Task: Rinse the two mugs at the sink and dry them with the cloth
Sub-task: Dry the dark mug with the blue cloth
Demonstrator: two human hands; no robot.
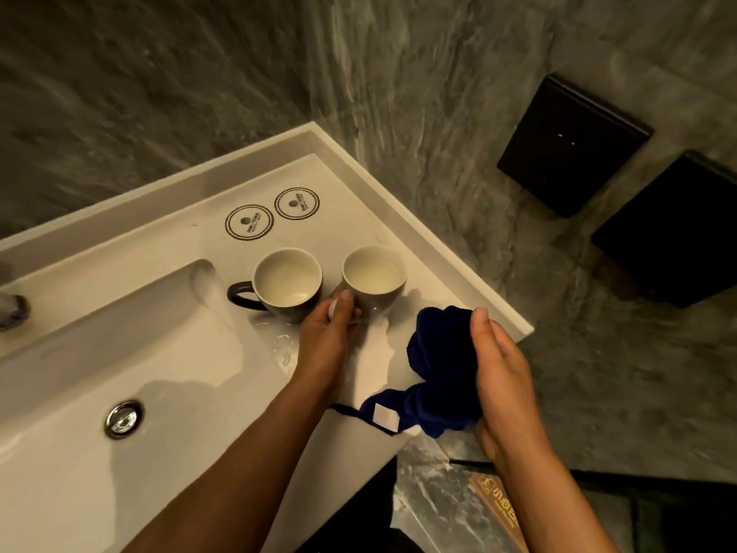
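Two dark mugs with pale insides stand upright on the white counter (450,281) to the right of the basin. The left mug (285,283) has its handle pointing left. My left hand (329,333) grips the handle side of the right mug (375,273), thumb on top. My right hand (496,365) holds a bunched dark blue cloth (438,373) over the counter's right front corner; a white label shows on the cloth's lower edge. Water drops lie on the counter in front of the mugs.
The white basin (171,345) with a metal drain plug (123,419) lies at the left, and part of a tap (12,311) shows at the left edge. Two round paper coasters (249,222) lie behind the mugs. Grey stone walls close the corner; two black boxes (574,145) hang at right.
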